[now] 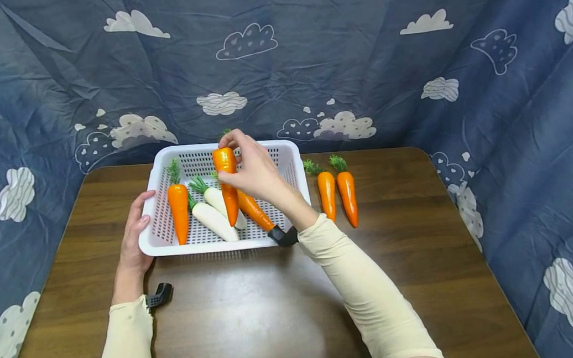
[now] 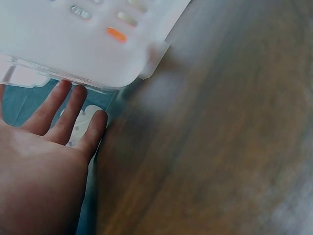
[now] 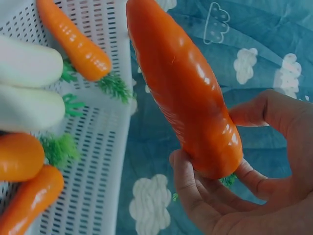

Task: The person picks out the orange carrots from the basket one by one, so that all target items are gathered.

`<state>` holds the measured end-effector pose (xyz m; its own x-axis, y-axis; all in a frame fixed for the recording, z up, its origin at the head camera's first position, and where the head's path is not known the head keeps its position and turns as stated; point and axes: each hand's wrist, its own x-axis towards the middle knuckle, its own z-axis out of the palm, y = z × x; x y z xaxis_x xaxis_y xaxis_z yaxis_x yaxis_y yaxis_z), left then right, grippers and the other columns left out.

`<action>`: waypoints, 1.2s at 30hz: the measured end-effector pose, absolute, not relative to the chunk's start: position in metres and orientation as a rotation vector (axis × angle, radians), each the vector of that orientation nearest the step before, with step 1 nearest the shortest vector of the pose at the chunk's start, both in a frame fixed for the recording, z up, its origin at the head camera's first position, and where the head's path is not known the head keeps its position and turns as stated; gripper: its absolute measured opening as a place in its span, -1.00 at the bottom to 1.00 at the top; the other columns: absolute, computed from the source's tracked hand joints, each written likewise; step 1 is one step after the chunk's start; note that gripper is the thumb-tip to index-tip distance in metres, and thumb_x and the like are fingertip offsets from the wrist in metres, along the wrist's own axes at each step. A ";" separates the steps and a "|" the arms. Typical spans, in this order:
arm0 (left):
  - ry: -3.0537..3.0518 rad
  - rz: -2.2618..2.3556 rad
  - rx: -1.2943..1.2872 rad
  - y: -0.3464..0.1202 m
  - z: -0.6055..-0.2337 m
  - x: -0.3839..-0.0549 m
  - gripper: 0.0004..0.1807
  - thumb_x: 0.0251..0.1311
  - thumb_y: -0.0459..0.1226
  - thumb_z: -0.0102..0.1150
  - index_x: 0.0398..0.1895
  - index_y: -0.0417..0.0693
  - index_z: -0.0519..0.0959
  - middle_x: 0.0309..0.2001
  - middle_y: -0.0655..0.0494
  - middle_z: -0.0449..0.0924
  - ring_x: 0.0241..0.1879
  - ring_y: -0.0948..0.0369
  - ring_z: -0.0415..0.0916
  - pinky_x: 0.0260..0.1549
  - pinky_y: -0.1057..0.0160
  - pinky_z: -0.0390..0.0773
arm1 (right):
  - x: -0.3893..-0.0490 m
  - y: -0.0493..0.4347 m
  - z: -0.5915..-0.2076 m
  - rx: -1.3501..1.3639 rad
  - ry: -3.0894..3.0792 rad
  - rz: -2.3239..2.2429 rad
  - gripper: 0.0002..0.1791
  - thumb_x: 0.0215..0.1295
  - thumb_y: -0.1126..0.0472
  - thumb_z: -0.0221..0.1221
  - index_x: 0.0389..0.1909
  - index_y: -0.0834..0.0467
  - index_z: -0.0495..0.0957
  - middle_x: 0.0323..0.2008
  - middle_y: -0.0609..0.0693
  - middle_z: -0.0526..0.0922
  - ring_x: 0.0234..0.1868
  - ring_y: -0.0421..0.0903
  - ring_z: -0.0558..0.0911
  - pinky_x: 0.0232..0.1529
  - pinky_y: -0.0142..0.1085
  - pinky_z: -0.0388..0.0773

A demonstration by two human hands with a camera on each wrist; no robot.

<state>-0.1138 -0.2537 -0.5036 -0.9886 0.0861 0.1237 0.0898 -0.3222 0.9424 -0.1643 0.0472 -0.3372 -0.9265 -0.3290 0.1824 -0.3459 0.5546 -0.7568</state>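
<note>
My right hand (image 1: 253, 167) holds an orange toy carrot (image 1: 224, 161) by its thick top end, raised over the white basket (image 1: 226, 246) with its tip pointing down. In the right wrist view that carrot (image 3: 188, 93) fills the middle, thumb and fingers around its wide end. My left hand (image 1: 133, 234) is at the basket's left side, its straight fingers (image 2: 61, 117) against the outer wall in the left wrist view. Inside the basket lie a carrot (image 1: 179, 208) at the left, two white radishes (image 1: 214, 221), and more carrots (image 1: 254, 210) at the right, partly hidden by the right hand.
Two more carrots (image 1: 347, 197) with green tops lie on the wooden table (image 1: 402, 259), right of the basket. Behind the table hangs a blue curtain (image 1: 348, 58) with cloud prints. A black wrist camera (image 1: 161, 294) sits on the left forearm.
</note>
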 end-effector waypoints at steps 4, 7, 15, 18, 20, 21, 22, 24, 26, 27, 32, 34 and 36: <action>-1.825 -2.538 -0.251 -0.254 -0.503 -0.114 -0.39 0.46 -0.16 -0.20 0.57 0.08 0.24 0.58 0.04 0.05 0.34 -0.06 0.22 0.10 0.22 0.64 | -0.162 0.059 -0.332 0.589 -2.735 1.344 -0.48 0.20 0.22 0.40 0.16 0.03 0.45 0.15 0.05 0.58 -0.08 -0.04 0.65 -0.15 -0.29 0.66; -1.830 -2.537 -0.256 -0.254 -0.503 -0.115 -0.38 0.46 -0.16 -0.20 0.58 0.07 0.23 0.59 0.04 0.04 0.35 -0.05 0.22 0.11 0.22 0.65 | -0.160 0.069 -0.330 0.589 -2.697 1.363 -0.48 0.20 0.23 0.39 0.16 0.04 0.46 0.15 0.05 0.58 -0.08 -0.06 0.67 -0.17 -0.30 0.69; -1.829 -2.539 -0.238 -0.256 -0.506 -0.116 -0.38 0.45 -0.15 -0.18 0.58 0.08 0.24 0.59 0.04 0.04 0.34 -0.06 0.22 0.09 0.21 0.66 | -0.159 0.099 -0.327 0.544 -2.636 1.392 -0.48 0.20 0.25 0.37 0.18 0.04 0.47 0.16 0.04 0.60 -0.08 -0.05 0.69 -0.13 -0.26 0.73; -1.833 -2.540 -0.233 -0.256 -0.506 -0.116 -0.38 0.45 -0.15 -0.18 0.58 0.08 0.24 0.60 0.05 0.04 0.35 -0.06 0.22 0.10 0.21 0.65 | -0.158 0.112 -0.326 0.492 -2.629 1.400 -0.47 0.20 0.25 0.37 0.19 0.04 0.47 0.16 0.04 0.62 -0.07 -0.02 0.70 -0.11 -0.22 0.74; -1.832 -2.543 -0.231 -0.256 -0.506 -0.116 -0.38 0.46 -0.15 -0.18 0.58 0.08 0.24 0.60 0.05 0.04 0.35 -0.06 0.22 0.10 0.21 0.65 | -0.158 0.120 -0.327 0.463 -2.627 1.400 -0.47 0.20 0.26 0.36 0.20 0.04 0.47 0.16 0.04 0.62 -0.06 -0.02 0.70 -0.10 -0.20 0.75; -1.831 -2.544 -0.229 -0.257 -0.505 -0.115 -0.38 0.46 -0.16 -0.18 0.57 0.09 0.25 0.59 0.05 0.04 0.35 -0.06 0.22 0.10 0.21 0.66 | -0.158 0.124 -0.327 0.448 -2.625 1.393 -0.47 0.21 0.26 0.37 0.20 0.04 0.47 0.16 0.04 0.63 -0.07 -0.02 0.70 -0.10 -0.20 0.75; -1.828 -2.546 -0.230 -0.256 -0.504 -0.115 -0.38 0.46 -0.16 -0.19 0.58 0.09 0.25 0.59 0.05 0.05 0.35 -0.06 0.22 0.11 0.21 0.65 | -0.158 0.129 -0.327 0.432 -2.621 1.390 -0.47 0.21 0.26 0.37 0.20 0.03 0.47 0.16 0.04 0.63 -0.07 -0.02 0.71 -0.10 -0.19 0.75; -1.821 -2.552 -0.234 -0.256 -0.503 -0.116 -0.39 0.46 -0.16 -0.19 0.58 0.09 0.24 0.59 0.04 0.05 0.34 -0.05 0.22 0.11 0.21 0.65 | -0.158 0.138 -0.327 0.404 -2.617 1.378 -0.47 0.21 0.25 0.37 0.20 0.03 0.47 0.16 0.04 0.64 -0.06 -0.02 0.71 -0.09 -0.17 0.75; -1.811 -2.557 -0.234 -0.256 -0.501 -0.115 -0.39 0.46 -0.16 -0.19 0.57 0.09 0.25 0.58 0.04 0.06 0.34 -0.05 0.23 0.10 0.22 0.65 | -0.159 0.147 -0.328 0.384 -2.613 1.377 -0.47 0.22 0.25 0.37 0.20 0.04 0.47 0.17 0.06 0.64 -0.05 0.00 0.73 -0.08 -0.15 0.76; -1.809 -2.559 -0.236 -0.256 -0.501 -0.115 -0.39 0.46 -0.16 -0.19 0.57 0.09 0.25 0.58 0.04 0.06 0.34 -0.05 0.23 0.10 0.22 0.64 | -0.159 0.152 -0.329 0.367 -2.612 1.370 -0.47 0.22 0.25 0.38 0.20 0.05 0.47 0.17 0.06 0.64 -0.05 0.00 0.74 -0.07 -0.14 0.76; -1.811 -2.560 -0.239 -0.255 -0.500 -0.114 -0.40 0.46 -0.15 -0.18 0.57 0.10 0.26 0.58 0.04 0.05 0.34 -0.05 0.22 0.10 0.21 0.65 | -0.161 0.174 -0.334 0.287 -2.609 1.346 -0.47 0.20 0.25 0.37 0.20 0.06 0.47 0.16 0.09 0.64 -0.04 0.04 0.75 -0.04 -0.07 0.76; -1.816 -2.558 -0.242 -0.254 -0.500 -0.114 -0.40 0.47 -0.15 -0.18 0.57 0.10 0.25 0.59 0.05 0.04 0.35 -0.05 0.21 0.11 0.22 0.64 | -0.162 0.182 -0.336 0.254 -2.613 1.328 -0.47 0.20 0.24 0.37 0.20 0.06 0.48 0.16 0.10 0.64 -0.03 0.05 0.75 -0.04 -0.05 0.76; -1.816 -2.557 -0.241 -0.254 -0.500 -0.114 -0.40 0.47 -0.16 -0.19 0.57 0.10 0.26 0.59 0.05 0.04 0.35 -0.05 0.21 0.11 0.22 0.64 | -0.162 0.190 -0.339 0.226 -2.620 1.314 -0.47 0.20 0.23 0.37 0.20 0.06 0.48 0.16 0.11 0.65 -0.02 0.06 0.76 -0.04 -0.03 0.76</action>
<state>-0.1139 -0.2540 -0.4996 -0.9883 0.0916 0.1223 0.0854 -0.3330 0.9390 -0.1622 0.1895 -0.3395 -0.9679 -0.0455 0.2470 -0.2252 0.5928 -0.7732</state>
